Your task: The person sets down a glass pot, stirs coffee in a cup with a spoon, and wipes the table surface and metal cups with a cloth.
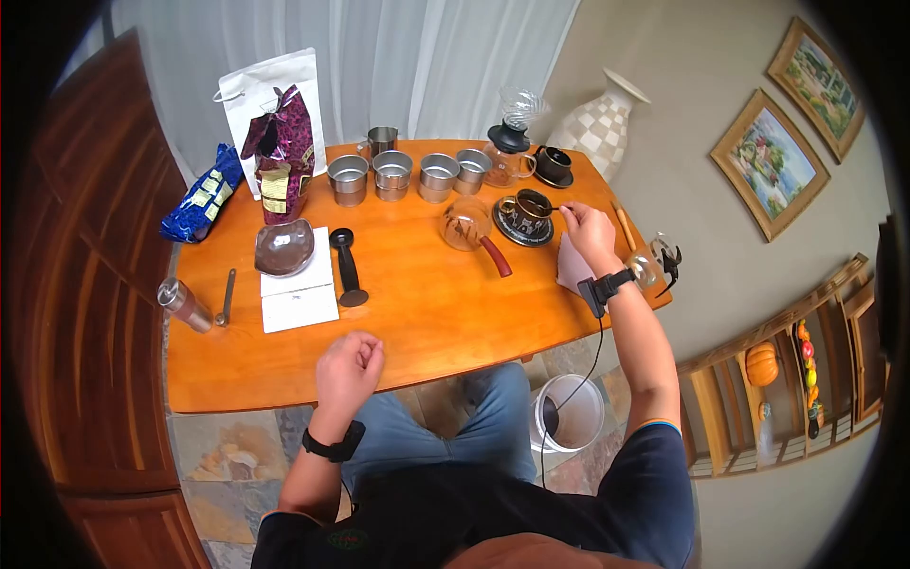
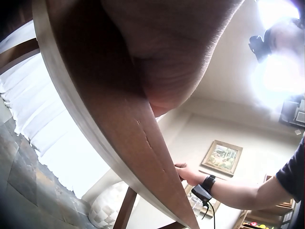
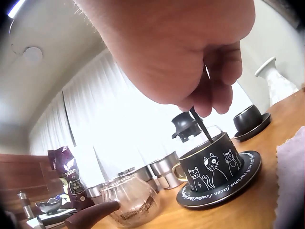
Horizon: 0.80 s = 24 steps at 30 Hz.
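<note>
Right hand (image 1: 592,235) pinches a thin dark stick-like handle (image 3: 202,125) between thumb and fingers, above a black cup with white cat drawings (image 3: 212,164). The handle slants down into the cup; presumably the pinch from above lets its hidden lower end move inside without the fingers going in. Lower end not visible.

Cup stands upright on a black saucer with white lettering (image 3: 254,168), right of centre on the wooden table (image 1: 408,303), probably so that drips land on the saucer. Left hand (image 1: 351,375) is idle by the near edge, fingers loosely curled, nothing seen in it.

Round clear glass pot (image 1: 464,222) sits just left of the saucer; its red handle (image 1: 495,256) points near and right, likely for easy reach. Pale pink cloth (image 1: 571,266) lies near and right of the cup, perhaps for wiping.

Counts:
- black cups: 2, each on its own saucer; the second (image 1: 553,161) stands farther right and far.
- silver metal cups (image 1: 348,180): 4, rowed along the far side.
- metal pitcher (image 1: 383,140): 1, behind them.
- round glass pot: 1.
- pink cloth: 1.
</note>
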Tool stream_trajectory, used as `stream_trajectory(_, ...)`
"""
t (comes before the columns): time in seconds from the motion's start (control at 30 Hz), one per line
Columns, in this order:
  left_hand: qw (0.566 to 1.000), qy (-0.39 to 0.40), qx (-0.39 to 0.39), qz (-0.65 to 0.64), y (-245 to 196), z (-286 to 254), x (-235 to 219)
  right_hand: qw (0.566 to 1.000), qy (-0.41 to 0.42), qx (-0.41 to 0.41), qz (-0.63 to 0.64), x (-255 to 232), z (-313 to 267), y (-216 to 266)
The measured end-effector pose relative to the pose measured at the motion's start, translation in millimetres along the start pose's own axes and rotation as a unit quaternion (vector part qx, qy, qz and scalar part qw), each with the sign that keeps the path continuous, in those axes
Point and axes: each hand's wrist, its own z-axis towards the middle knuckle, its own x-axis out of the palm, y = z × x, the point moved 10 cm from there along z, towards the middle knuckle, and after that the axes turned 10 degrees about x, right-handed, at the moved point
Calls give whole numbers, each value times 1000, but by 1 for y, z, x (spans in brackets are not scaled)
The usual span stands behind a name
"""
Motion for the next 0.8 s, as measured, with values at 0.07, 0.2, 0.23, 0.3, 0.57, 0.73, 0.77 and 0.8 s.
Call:
stream_trajectory(0.07, 1000, 4, -6, -2, 1, 0, 2, 1000, -3, -10, -12, 6, 5, 1)
stream_trajectory(0.2, 1000, 6, -7, -1, 0, -1, 3, 998, 39, -8, -43, 21, 6, 6)
stream_trajectory(0.23, 1000, 3, -5, 0, 1, -1, 4, 998, 39, -6, -43, 24, 5, 6)
stream_trajectory(0.3, 1000, -4, -1, 2, 0, 0, 2, 999, 38, -29, 0, 29, 6, 14)
stream_trajectory(0.57, 1000, 1, -8, 7, 2, -2, 1, 995, 31, -31, -91, 37, 18, 18)
stream_trajectory(0.73, 1000, 2, -7, -4, 2, -2, 3, 996, 37, -27, -82, 21, 8, 21)
stream_trajectory(0.77, 1000, 10, -5, -1, 1, 0, 4, 996, 35, -27, -81, 19, 7, 22)
stream_trajectory(0.8, 1000, 9, -3, -1, 0, 1, 3, 996, 50, -27, -63, 21, 7, 24)
